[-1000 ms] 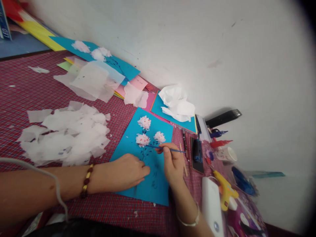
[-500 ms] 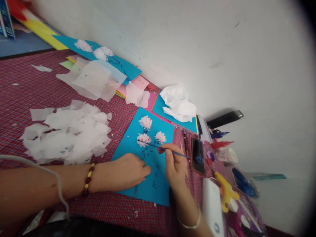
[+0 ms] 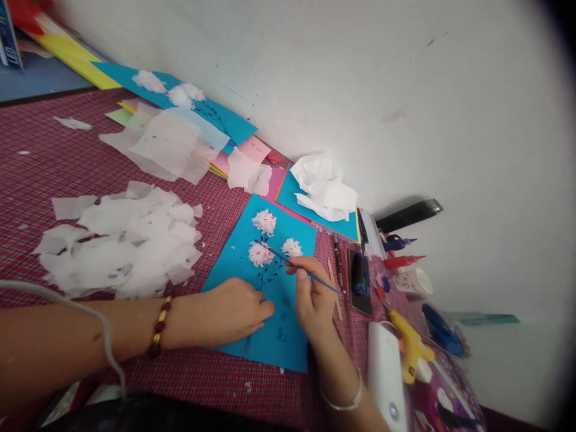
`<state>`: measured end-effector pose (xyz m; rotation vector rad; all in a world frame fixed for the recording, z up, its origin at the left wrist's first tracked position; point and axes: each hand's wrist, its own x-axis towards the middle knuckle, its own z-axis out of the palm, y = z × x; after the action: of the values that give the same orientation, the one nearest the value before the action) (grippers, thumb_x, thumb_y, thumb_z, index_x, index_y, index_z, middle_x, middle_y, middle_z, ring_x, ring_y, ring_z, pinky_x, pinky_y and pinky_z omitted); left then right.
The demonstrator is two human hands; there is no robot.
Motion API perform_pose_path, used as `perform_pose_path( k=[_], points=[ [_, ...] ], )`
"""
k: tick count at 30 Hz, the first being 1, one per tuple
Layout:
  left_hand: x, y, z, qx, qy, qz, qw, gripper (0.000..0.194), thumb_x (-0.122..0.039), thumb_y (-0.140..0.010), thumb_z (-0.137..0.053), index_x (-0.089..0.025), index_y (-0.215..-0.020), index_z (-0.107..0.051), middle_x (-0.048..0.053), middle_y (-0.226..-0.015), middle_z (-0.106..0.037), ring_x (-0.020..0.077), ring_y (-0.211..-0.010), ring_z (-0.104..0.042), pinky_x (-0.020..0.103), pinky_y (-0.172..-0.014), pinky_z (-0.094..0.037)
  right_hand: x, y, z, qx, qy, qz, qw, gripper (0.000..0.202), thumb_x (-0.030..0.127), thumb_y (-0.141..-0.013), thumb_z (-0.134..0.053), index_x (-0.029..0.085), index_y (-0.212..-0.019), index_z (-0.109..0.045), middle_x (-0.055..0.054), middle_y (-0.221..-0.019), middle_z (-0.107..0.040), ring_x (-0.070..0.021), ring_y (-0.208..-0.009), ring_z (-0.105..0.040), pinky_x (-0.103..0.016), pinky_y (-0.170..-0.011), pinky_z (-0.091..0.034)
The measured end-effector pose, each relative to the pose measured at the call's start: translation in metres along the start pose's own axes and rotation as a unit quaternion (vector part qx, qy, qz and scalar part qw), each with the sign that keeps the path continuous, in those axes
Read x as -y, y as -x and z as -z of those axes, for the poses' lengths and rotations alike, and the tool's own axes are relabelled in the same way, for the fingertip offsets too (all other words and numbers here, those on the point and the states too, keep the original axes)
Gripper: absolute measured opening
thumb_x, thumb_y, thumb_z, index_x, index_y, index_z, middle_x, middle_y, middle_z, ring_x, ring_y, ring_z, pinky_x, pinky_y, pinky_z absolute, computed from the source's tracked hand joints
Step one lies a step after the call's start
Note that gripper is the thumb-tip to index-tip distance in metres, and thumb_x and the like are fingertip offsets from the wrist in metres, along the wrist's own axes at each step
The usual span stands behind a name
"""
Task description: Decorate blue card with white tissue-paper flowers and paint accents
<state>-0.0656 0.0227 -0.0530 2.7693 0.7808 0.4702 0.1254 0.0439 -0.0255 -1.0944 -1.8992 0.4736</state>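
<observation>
In my right hand [image 3: 312, 294] a thin blue paintbrush [image 3: 310, 276] is pinched between thumb and fingers. Its tip is at the upper edge of a fluffy white paper flower [image 3: 261, 254] with red specks. Two more such flowers, an upper one [image 3: 264, 222] and a right one [image 3: 291, 247], sit on the same blue sheet [image 3: 225, 264]. Dark painted stems, leaves and writing also mark the sheet. My left hand [image 3: 234, 313] lies on the sheet's lower left part, palm down with loosely bent fingers and nothing visible in it.
Torn white tissue pieces [image 3: 130, 240] lie heaped on the left. Another blue flower picture [image 3: 234, 126] leans by the wall [image 3: 360, 90]. Crumpled white paper [image 3: 324, 189] is behind. To the right are a phone [image 3: 359, 282], paper cup [image 3: 416, 281], yellow glue gun [image 3: 409, 345] and white box [image 3: 384, 372].
The brush tip has moved up from the middle flower's face to its upper edge, and my right hand has shifted slightly left. My left hand has stayed in place.
</observation>
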Motion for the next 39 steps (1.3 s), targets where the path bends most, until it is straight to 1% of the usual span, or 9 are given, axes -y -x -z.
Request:
perform_pose_path(
  k=[4,9,15,21,23,27,30,35,39],
  points=[
    [0.000,-0.001,0.002,0.009,0.002,0.001,1.000,0.012,-0.020,-0.085,-0.066,-0.019,-0.083,-0.054,0.002,-0.073,-0.066,0.0209,-0.063,-0.064,0.031,-0.052,-0.042,-0.001,0.000,-0.001,0.030,0.008,0.008,0.999,0.022,0.017,-0.094,-0.046,0.025,-0.108,-0.062,-0.005,-0.099,-0.068,-0.0204,-0.096,-0.065,-0.041,-0.085,-0.051],
    [0.000,-0.001,0.002,0.019,-0.002,0.001,1.000,0.011,-0.020,-0.086,-0.065,-0.019,-0.084,-0.054,0.002,-0.073,-0.067,0.0212,-0.064,-0.065,0.031,-0.052,-0.043,0.002,-0.004,0.000,0.050,0.058,0.050,0.996,0.023,0.013,-0.092,-0.047,0.025,-0.103,-0.063,-0.004,-0.096,-0.069,-0.0201,-0.095,-0.063,-0.039,-0.085,-0.048],
    [0.001,0.000,-0.003,0.006,-0.002,-0.001,1.000,0.010,-0.021,-0.086,-0.064,-0.019,-0.086,-0.054,0.001,-0.073,-0.066,0.0208,-0.064,-0.065,0.032,-0.052,-0.043,0.003,-0.007,-0.001,0.032,0.050,0.032,0.998,0.022,0.016,-0.094,-0.045,0.025,-0.104,-0.062,-0.005,-0.095,-0.069,-0.0203,-0.094,-0.063,-0.040,-0.084,-0.049],
    [0.001,0.000,-0.002,0.010,-0.010,-0.003,1.000,0.012,-0.021,-0.085,-0.066,-0.019,-0.085,-0.054,0.001,-0.072,-0.066,0.0212,-0.063,-0.064,0.032,-0.051,-0.042,0.005,-0.010,-0.002,0.060,0.089,0.038,0.993,0.018,0.017,-0.094,-0.046,0.023,-0.100,-0.062,-0.005,-0.093,-0.069,-0.0204,-0.093,-0.064,-0.041,-0.085,-0.048],
    [0.001,0.000,0.000,0.006,-0.007,-0.002,1.000,0.011,-0.021,-0.086,-0.065,-0.019,-0.084,-0.054,0.002,-0.072,-0.065,0.0208,-0.063,-0.064,0.032,-0.051,-0.042,0.007,-0.010,0.000,0.040,0.065,0.017,0.997,0.018,0.018,-0.095,-0.045,0.023,-0.098,-0.062,-0.005,-0.093,-0.069,-0.0203,-0.091,-0.064,-0.040,-0.084,-0.049],
    [0.000,0.000,0.000,0.000,0.007,-0.002,1.000,0.010,-0.020,-0.087,-0.063,-0.019,-0.085,-0.054,0.002,-0.072,-0.065,0.0199,-0.062,-0.062,0.031,-0.053,-0.042,0.008,-0.011,0.007,-0.048,-0.033,-0.036,0.998,0.018,0.023,-0.097,-0.045,0.023,-0.102,-0.062,-0.005,-0.093,-0.068,-0.0179,-0.082,-0.066,-0.036,-0.076,-0.052],
    [0.001,0.000,-0.001,0.004,0.015,0.003,1.000,0.010,-0.021,-0.088,-0.063,-0.020,-0.086,-0.054,0.002,-0.073,-0.065,0.0196,-0.064,-0.062,0.030,-0.054,-0.042,0.006,-0.011,0.013,-0.099,-0.045,-0.052,0.993,0.017,0.025,-0.097,-0.046,0.023,-0.099,-0.063,-0.003,-0.086,-0.070,-0.0167,-0.076,-0.067,-0.034,-0.073,-0.052],
    [0.002,-0.001,0.002,0.041,0.012,0.005,0.999,0.009,-0.023,-0.088,-0.064,-0.020,-0.087,-0.055,0.001,-0.076,-0.066,0.0196,-0.066,-0.063,0.030,-0.055,-0.043,-0.001,-0.012,0.019,-0.136,-0.038,-0.093,0.986,0.019,0.031,-0.097,-0.046,0.021,-0.090,-0.061,0.001,-0.070,-0.068,-0.0158,-0.067,-0.066,-0.030,-0.067,-0.051],
    [0.002,-0.002,0.005,0.055,0.010,0.002,0.998,0.008,-0.023,-0.092,-0.058,-0.019,-0.086,-0.054,0.001,-0.076,-0.066,0.0173,-0.067,-0.063,0.029,-0.058,-0.044,-0.006,-0.016,0.021,-0.156,-0.061,-0.116,0.979,0.021,0.035,-0.096,-0.046,0.021,-0.087,-0.059,0.001,-0.067,-0.066,-0.0145,-0.061,-0.064,-0.029,-0.063,-0.050]
  ],
)
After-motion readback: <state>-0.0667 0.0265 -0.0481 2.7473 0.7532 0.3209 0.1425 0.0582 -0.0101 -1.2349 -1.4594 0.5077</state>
